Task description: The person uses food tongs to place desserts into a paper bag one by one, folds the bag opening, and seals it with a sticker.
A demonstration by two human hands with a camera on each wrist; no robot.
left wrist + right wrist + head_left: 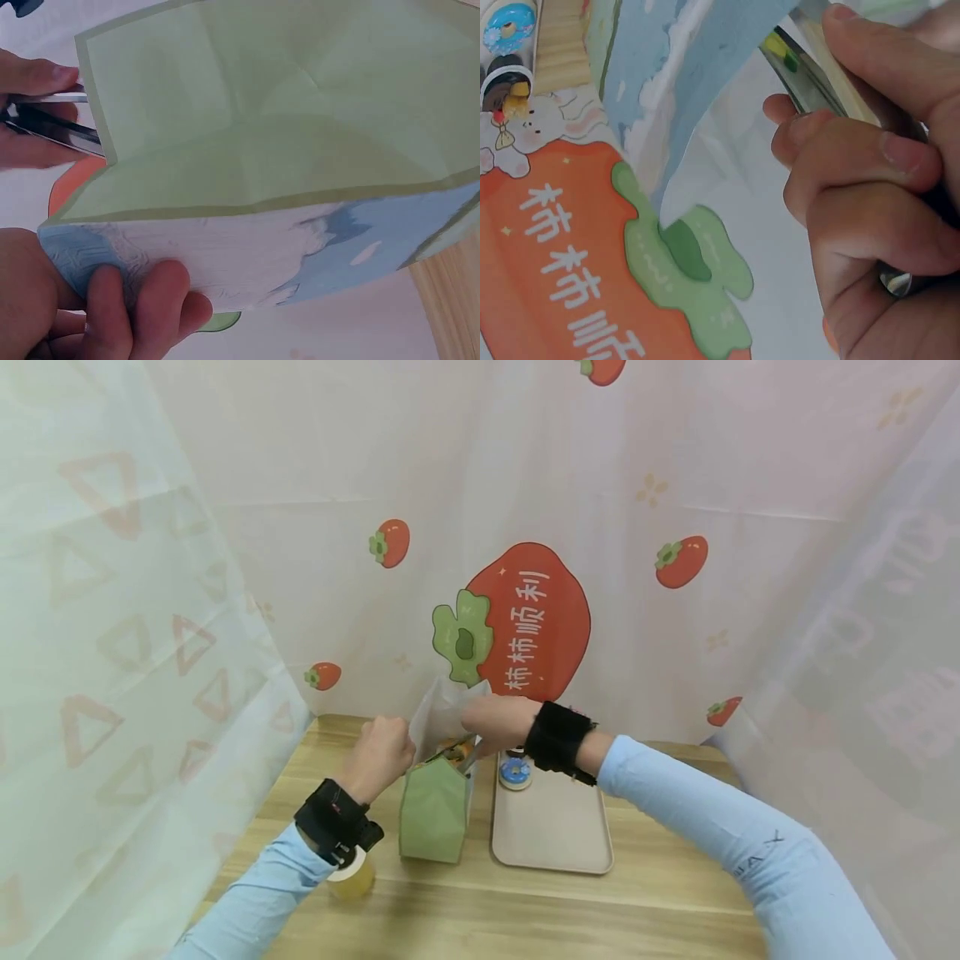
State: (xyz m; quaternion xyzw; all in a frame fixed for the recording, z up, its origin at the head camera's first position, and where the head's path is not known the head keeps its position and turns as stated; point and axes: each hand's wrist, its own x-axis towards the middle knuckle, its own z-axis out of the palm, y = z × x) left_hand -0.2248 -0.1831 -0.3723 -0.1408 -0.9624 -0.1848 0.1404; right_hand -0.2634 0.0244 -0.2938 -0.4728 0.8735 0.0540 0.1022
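A green paper bag (432, 814) with a blue-and-white painted side stands upright on the table, its mouth open at the top. My left hand (378, 756) grips the bag's upper edge, fingers curled round the painted side (225, 251) in the left wrist view. My right hand (504, 722) is at the bag's mouth and holds metal tongs (810, 75) with dark handles. The tongs' arms (56, 127) reach in past the bag's rim, so their tips are hidden. Something orange and yellow (457, 752) shows inside the bag's mouth.
Right of the bag lies a beige tray (551, 835) with a blue-iced donut (515, 771) on it. Behind the donut is a small cup (506, 90) with brown and yellow contents. A short yellowish cylinder (351, 875) stands beneath my left wrist. Printed curtains (360, 460) enclose the table.
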